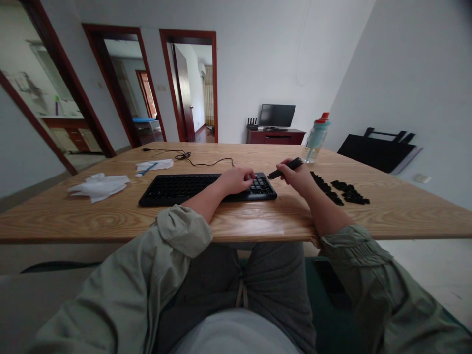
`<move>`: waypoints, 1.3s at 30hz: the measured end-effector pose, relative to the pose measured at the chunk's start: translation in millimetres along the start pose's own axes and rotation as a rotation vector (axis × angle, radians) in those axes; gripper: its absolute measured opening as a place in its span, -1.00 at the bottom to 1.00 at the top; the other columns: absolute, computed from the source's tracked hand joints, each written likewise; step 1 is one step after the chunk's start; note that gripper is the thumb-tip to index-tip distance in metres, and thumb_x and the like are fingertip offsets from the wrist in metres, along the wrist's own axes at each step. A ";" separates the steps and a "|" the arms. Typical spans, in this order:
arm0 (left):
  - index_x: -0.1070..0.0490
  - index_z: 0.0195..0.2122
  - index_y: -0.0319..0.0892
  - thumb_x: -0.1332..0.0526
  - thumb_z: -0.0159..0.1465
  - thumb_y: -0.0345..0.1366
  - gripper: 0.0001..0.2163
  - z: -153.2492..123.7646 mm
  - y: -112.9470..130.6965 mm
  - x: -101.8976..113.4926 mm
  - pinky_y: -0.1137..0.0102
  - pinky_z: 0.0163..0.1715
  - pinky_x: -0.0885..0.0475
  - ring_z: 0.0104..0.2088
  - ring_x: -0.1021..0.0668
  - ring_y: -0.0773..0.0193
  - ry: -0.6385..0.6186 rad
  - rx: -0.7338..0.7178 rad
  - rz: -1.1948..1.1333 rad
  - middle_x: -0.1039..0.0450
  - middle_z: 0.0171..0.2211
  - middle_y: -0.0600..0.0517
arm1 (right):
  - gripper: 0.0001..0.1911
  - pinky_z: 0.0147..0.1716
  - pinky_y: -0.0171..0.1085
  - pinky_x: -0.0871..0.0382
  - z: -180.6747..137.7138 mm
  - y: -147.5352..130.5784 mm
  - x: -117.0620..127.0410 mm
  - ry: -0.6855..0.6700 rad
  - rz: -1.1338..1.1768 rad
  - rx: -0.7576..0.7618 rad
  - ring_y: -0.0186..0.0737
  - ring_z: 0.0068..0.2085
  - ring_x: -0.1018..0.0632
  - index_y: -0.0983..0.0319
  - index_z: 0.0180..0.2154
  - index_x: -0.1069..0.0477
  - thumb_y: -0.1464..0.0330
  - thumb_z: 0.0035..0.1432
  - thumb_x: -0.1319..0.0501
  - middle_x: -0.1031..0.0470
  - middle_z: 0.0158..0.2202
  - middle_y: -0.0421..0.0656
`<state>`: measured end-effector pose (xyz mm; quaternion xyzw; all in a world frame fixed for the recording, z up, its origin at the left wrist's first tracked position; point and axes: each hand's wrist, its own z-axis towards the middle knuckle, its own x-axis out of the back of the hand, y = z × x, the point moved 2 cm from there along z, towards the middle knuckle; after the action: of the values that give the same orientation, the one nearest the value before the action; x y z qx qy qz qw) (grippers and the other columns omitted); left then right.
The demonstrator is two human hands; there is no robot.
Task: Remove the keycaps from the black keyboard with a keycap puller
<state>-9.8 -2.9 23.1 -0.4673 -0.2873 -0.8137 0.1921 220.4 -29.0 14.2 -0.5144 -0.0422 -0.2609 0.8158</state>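
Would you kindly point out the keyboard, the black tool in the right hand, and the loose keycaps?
keyboard (173, 189), head view, on its key field left of the hands.
black tool (285, 168), head view, middle of its shaft.
loose keycaps (350, 192), head view, the pile on the table to the right.

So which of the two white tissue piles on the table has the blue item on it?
The smaller, farther pile, beside the cable; a blue stick-like item lies across it. The larger crumpled pile near the left edge has none.

Keyboard (191, 188) right part hidden under left hand (236, 179); loose black pieces (341, 191) too small.
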 end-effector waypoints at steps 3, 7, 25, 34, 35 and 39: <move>-0.58 -0.13 -0.12 -0.20 0.26 -0.27 -0.78 5.0 8.3 -6.7 0.39 -0.32 -0.38 -0.36 -0.55 0.25 -0.017 -0.004 0.038 -0.58 -0.33 0.02 | -0.74 -0.68 -0.41 -0.13 0.7 0.2 0.5 0.006 -0.017 0.028 -0.38 -0.65 -0.33 0.24 -0.37 -0.44 0.17 0.08 -0.27 -0.39 -0.65 -0.25; -0.59 -0.12 -0.07 -0.21 0.29 -0.17 -0.77 11.9 13.0 -16.4 0.38 -0.27 -0.40 -0.29 -0.58 0.19 -0.031 -0.013 0.074 -0.60 -0.30 0.00 | -0.74 -0.67 -0.39 -0.16 -0.1 -2.1 1.3 0.038 0.028 0.031 -0.36 -0.64 -0.36 0.23 -0.38 -0.42 0.15 0.07 -0.27 -0.38 -0.66 -0.25; -0.60 -0.19 -0.08 -0.16 0.30 -0.27 -0.79 19.3 18.3 -23.3 0.30 -0.22 -0.40 -0.22 -0.59 0.08 -0.027 -0.063 0.183 -0.60 -0.27 -0.06 | -0.74 -0.69 -0.39 -0.15 0.1 -2.4 -1.3 0.015 0.003 0.034 -0.37 -0.67 -0.34 0.23 -0.35 -0.42 0.16 0.13 -0.26 -0.41 -0.64 -0.24; -0.60 -0.18 -0.11 -0.08 0.37 -0.25 -0.73 19.5 27.5 -18.3 0.35 -0.22 -0.41 -0.16 -0.60 0.13 -0.111 -0.104 0.317 -0.61 -0.16 -0.06 | -0.72 -0.68 -0.38 -0.18 2.6 2.8 -2.2 0.022 -0.028 0.001 -0.35 -0.65 -0.36 0.24 -0.31 -0.42 0.14 0.12 -0.26 -0.38 -0.64 -0.25; -0.60 -0.18 -0.12 -0.07 0.37 -0.24 -0.72 19.7 28.1 -18.0 0.35 -0.22 -0.41 -0.16 -0.60 0.13 -0.115 -0.113 0.331 -0.61 -0.16 -0.06 | -0.72 -0.67 -0.38 -0.19 3.1 3.3 -2.5 0.022 -0.030 0.000 -0.35 -0.64 -0.36 0.24 -0.31 -0.41 0.14 0.11 -0.26 -0.38 -0.63 -0.24; -0.60 -0.18 -0.11 -0.07 0.38 -0.24 -0.72 20.3 29.2 -17.4 0.35 -0.23 -0.41 -0.15 -0.60 0.14 -0.120 -0.127 0.351 -0.61 -0.14 -0.05 | -0.72 -0.59 -0.34 -0.25 2.8 1.8 -2.8 0.022 -0.052 0.015 -0.32 -0.59 -0.40 0.22 -0.31 -0.40 0.14 0.11 -0.26 -0.41 -0.59 -0.22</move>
<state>28.9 -11.2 24.5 -0.5691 -0.1606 -0.7548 0.2838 219.5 -24.9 13.1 -0.5039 -0.0483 -0.2873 0.8131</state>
